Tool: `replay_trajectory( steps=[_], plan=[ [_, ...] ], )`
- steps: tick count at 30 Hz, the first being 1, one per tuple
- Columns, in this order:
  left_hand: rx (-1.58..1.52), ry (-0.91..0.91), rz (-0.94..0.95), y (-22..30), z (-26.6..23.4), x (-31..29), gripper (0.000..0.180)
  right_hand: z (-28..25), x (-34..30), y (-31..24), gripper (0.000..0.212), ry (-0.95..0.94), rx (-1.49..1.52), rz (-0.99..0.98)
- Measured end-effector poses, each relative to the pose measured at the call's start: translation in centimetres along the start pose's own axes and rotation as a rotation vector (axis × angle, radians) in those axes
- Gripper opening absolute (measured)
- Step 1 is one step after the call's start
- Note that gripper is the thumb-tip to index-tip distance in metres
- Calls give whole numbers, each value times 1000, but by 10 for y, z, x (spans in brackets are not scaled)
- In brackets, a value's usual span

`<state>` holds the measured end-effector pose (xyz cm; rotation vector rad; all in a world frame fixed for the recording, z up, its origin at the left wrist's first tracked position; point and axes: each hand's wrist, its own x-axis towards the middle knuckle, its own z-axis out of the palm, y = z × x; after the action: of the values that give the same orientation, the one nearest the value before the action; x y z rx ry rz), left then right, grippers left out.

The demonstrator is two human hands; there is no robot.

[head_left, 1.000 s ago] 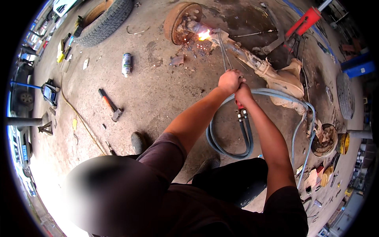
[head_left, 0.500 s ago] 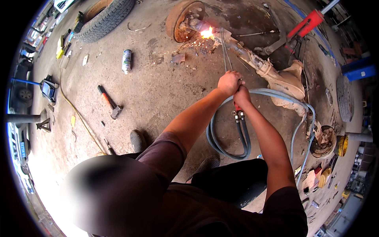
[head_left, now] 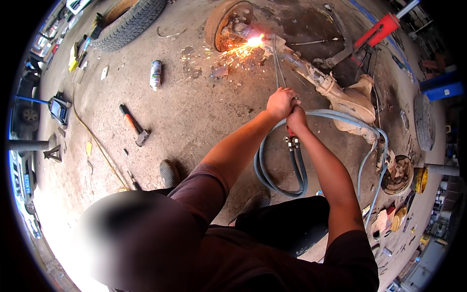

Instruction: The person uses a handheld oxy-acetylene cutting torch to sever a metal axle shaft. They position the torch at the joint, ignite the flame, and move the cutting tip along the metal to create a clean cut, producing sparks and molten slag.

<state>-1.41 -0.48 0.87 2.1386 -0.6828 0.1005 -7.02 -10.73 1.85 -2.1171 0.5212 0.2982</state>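
My left hand [head_left: 282, 102] and my right hand [head_left: 296, 119] are closed, close together, round the handle of a cutting torch [head_left: 278, 63]. The torch's thin metal tubes reach away from me to a rusty axle [head_left: 311, 74] on the floor. At its tip a bright flame [head_left: 255, 41] burns against the axle tube beside a rusty brake drum [head_left: 212, 27], throwing orange sparks to the left. Behind my right hand a bit of red handle shows, with two hoses [head_left: 300, 165] joined to it; they loop over the floor near my feet. My palms hide most of the handle.
Left of the work stand a spray can [head_left: 155, 75] and a hammer [head_left: 134, 125]. A tyre [head_left: 131, 25] lies at the far left, and a yellowish hose [head_left: 95, 136] runs along the floor. A red jack [head_left: 377, 35] stands far right; a bucket [head_left: 399, 176] is nearer.
The spray of sparks has grown brighter and wider, spreading left below the drum. Both hands keep their hold on the torch with hardly any shift.
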Motion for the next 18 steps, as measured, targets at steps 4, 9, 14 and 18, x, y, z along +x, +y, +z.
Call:
replay_trajectory(
  steps=[4,9,14,18],
  plan=[
    [-4,-1,4,2,-2,1,26,1,4,5,24,23,10,-24],
    [16,-15,-2,1,-4,1,27,3,3,4,25,24,17,-33],
    [25,-22,-39,4,-8,2,29,0,2,-2,29,14,-17,-24],
    [12,-18,-65,10,-9,3,29,-3,3,-3,31,8,-39,3]
  ],
)
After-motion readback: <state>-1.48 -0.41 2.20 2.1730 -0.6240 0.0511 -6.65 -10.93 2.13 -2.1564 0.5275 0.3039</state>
